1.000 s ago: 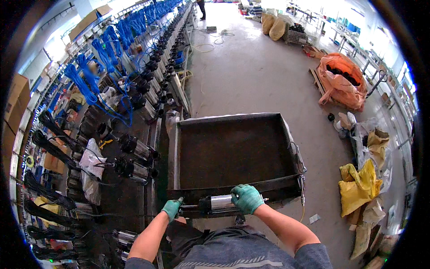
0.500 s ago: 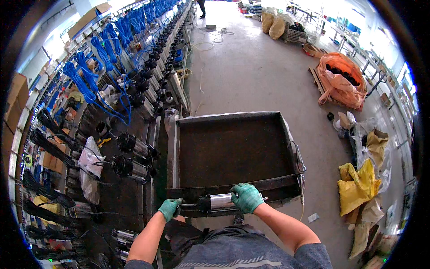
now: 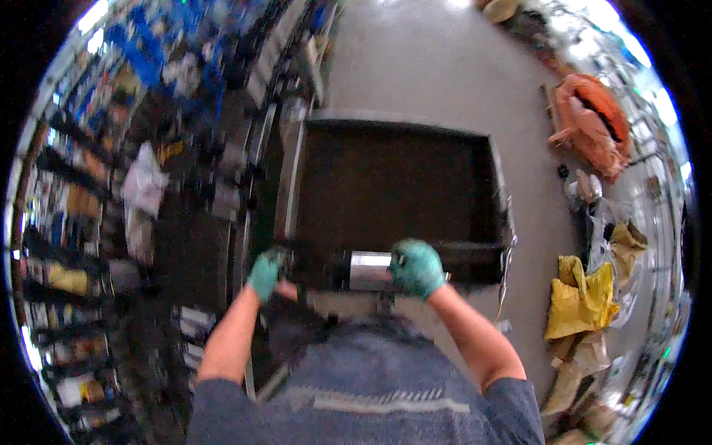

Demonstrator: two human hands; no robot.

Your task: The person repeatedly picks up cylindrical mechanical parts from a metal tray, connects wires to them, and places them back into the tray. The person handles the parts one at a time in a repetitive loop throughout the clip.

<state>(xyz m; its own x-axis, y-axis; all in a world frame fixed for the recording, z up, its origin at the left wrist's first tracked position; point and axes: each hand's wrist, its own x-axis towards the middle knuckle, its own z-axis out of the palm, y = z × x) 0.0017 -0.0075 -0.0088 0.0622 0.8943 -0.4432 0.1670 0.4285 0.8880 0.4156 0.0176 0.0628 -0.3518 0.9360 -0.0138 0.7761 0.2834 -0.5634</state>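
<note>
Both my hands wear green gloves and are above the near edge of a dark rectangular metal tub [image 3: 495, 167]. My right hand [image 3: 417, 269] is wrapped round the right part of a silver cylindrical motor [image 3: 369, 271], which lies sideways along that edge. The motor's left end is dark and blurred. To its left, my left hand [image 3: 268, 274] is closed in line with it, by the tub's near left corner. What its fingers hold is smeared by motion; half a second ago a thin rod ran from the motor toward it.
On the left is a rack with more silver motors [image 3: 194, 334], a white plastic bag [image 3: 143, 182] and blue cable coils [image 3: 141, 55]. Right of the tub, on the floor, are a yellow sack [image 3: 582, 300] and an orange sack [image 3: 593, 126].
My view has tilted down and is blurred, so the tub, motor and both hands sit higher in the picture. My right hand stays on the motor; my left hand stays closed.
</note>
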